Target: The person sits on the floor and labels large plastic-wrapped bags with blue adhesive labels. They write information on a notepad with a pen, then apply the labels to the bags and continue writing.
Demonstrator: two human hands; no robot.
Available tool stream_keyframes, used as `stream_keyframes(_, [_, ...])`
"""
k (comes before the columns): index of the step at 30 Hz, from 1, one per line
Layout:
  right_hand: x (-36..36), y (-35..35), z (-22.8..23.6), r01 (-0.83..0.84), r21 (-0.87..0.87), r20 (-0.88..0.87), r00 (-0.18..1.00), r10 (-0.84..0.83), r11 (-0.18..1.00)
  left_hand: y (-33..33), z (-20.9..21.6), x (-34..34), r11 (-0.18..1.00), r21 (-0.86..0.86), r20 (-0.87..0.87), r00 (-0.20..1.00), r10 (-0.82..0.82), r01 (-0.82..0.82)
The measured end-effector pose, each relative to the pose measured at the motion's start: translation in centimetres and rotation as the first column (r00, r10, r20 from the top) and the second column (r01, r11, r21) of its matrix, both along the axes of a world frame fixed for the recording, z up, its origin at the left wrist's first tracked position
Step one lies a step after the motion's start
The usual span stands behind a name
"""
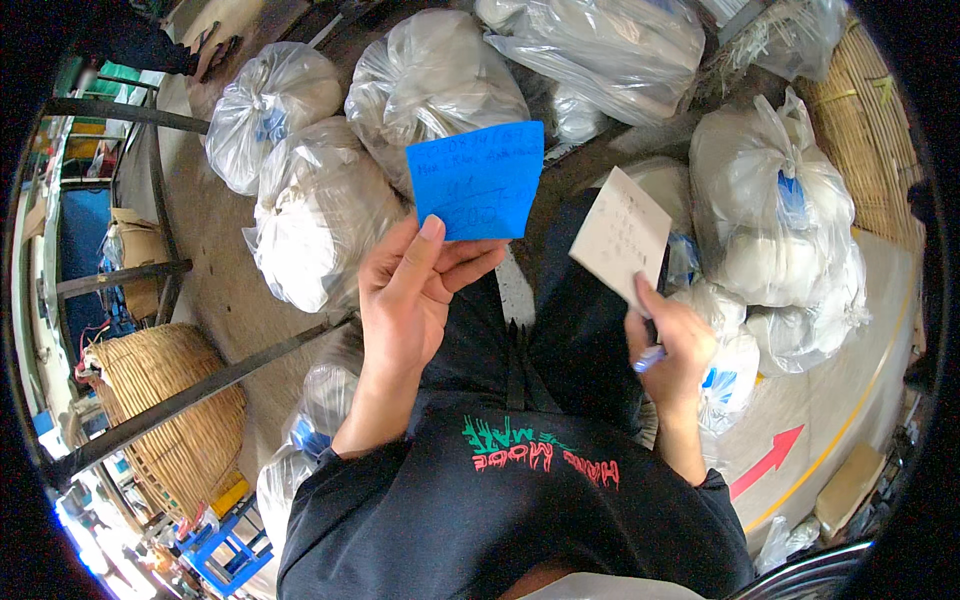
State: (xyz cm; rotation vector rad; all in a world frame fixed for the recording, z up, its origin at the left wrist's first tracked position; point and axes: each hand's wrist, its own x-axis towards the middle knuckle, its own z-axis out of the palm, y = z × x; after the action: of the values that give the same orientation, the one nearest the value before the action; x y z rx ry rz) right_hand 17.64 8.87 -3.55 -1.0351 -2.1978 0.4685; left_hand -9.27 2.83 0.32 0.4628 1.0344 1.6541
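Observation:
My left hand [405,290] pinches a bright blue paper slip [478,178] between thumb and fingers, holding it up with its handwritten side showing. In my right hand [682,352] is a small cream-coloured notepad [622,232], gripped at its lower corner by the thumb. Handwritten lines cover part of its face. A pen [650,359] with a bluish end pokes out of the same hand, its other end hidden. The slip and the notepad are apart, both raised above my lap.
Knotted clear plastic bags with white contents [435,85] lie ahead; more bags [775,215] are heaped at right. Dark metal bars [190,395] cross the left side near a woven basket [170,400] and a blue stool [228,555]. A red arrow [768,462] marks the floor. Another person's foot shows far left.

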Motion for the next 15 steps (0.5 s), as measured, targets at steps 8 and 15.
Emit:
stream_keyframes(8, [-3.1, -3.6, 0.0, 0.036, -0.079, 0.116, 0.993, -0.027, 0.996, -0.2, -1.1, 1.0, 0.999, -0.034, -0.045, 0.999, -0.015, 0.014])
stream_keyframes(15, [-4.1, -4.2, 2.3, 0.019, -0.263, 0.126, 0.992, 0.015, 0.965, 2.1, -6.1, 5.0, 0.971, -0.204, -0.054, 0.992, 0.116, -0.125])
